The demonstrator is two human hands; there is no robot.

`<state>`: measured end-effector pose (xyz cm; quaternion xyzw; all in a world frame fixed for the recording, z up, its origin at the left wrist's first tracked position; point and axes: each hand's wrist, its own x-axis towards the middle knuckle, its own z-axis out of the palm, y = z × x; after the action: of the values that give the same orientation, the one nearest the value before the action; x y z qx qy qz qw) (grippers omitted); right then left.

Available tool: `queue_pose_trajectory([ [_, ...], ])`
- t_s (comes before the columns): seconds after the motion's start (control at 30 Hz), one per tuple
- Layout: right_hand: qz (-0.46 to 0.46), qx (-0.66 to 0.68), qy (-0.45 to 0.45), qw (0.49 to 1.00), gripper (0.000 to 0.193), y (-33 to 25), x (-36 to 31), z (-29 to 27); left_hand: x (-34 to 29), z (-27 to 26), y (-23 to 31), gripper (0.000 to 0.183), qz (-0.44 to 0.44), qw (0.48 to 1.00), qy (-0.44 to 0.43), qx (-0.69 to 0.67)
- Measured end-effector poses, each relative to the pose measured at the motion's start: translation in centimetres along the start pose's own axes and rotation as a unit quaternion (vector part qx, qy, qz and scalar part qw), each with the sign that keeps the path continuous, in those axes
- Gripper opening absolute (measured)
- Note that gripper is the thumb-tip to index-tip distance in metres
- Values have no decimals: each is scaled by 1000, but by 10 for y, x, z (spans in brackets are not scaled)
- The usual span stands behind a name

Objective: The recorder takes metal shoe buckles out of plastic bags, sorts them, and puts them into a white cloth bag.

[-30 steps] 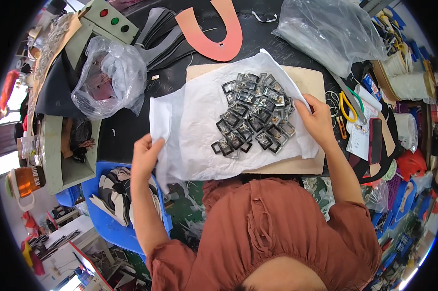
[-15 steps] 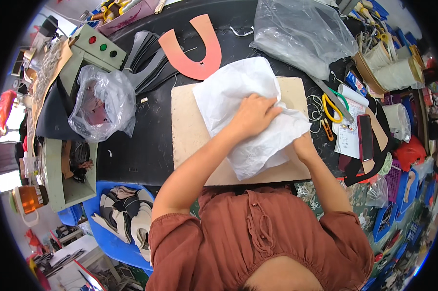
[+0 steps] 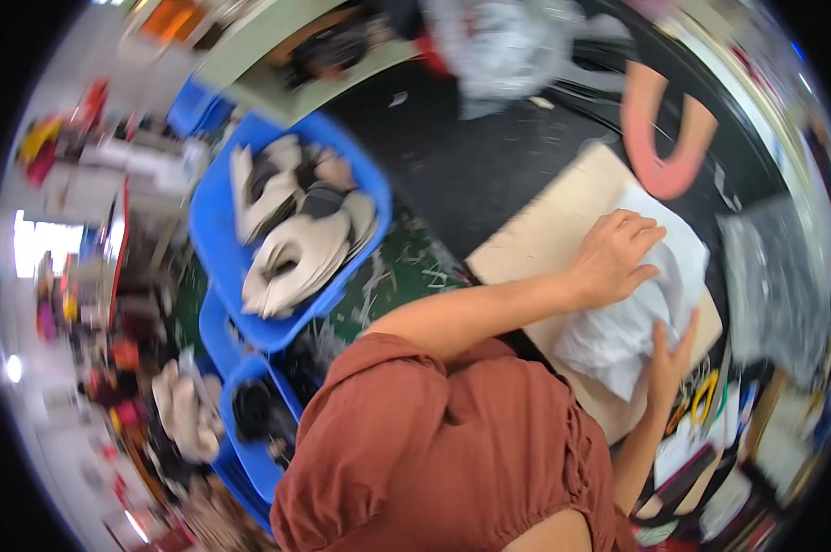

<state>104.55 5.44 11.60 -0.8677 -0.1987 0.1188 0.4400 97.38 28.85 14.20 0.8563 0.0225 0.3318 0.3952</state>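
A crumpled white sheet (image 3: 608,340), thin like paper or plastic, lies on a beige board (image 3: 535,225) on the black table. My left hand (image 3: 613,258) rests over its upper left part, fingers slightly bent and the thumb apart. At the sheet's lower right edge is my right hand (image 3: 665,368), with thumb and fingers spread in a V against it. Motion blur softens the fingertips. Whether anything lies under or inside the sheet cannot be seen. A pink U-shaped piece (image 3: 659,170) sits beyond the board.
Left of me, a blue basin (image 3: 360,230) holds stacked beige and dark cut pieces. Yellow-handled scissors (image 3: 705,396) and a dark phone (image 3: 684,480) lie right of the board. Clear plastic bags (image 3: 774,285) lie at the far right. A black table (image 3: 424,138) extends left.
The view has swung left, bringing the blue basin into fuller sight. My right hand, partly hidden at the sheet's edge before, now shows spread fingers. The sheet is more bunched.
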Motion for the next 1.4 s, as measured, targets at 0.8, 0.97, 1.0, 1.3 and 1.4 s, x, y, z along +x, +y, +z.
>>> queue_pose_trajectory([
  [0.8, -113, -233, -97, 961, 54, 20, 48, -10, 48, 32, -59, 73, -291, 942, -164, 35],
  [0.97, -368, -231, -32, 900, 47, 47, 34, -1, 53, 63, -75, 44, -272, 955, -113, 33],
  [1.0, -364, -210, -78, 904, 47, 69, 42, -7, 51, 69, -78, 43, -248, 962, -109, 14],
  [1.3, -281, -232, -145, 920, 71, -22, -28, -4, 37, 39, -68, 47, -208, 967, -117, -90],
  [1.4, -260, -169, -128, 942, 60, -11, -20, -4, 35, 11, -60, 49, -185, 966, -162, -84],
])
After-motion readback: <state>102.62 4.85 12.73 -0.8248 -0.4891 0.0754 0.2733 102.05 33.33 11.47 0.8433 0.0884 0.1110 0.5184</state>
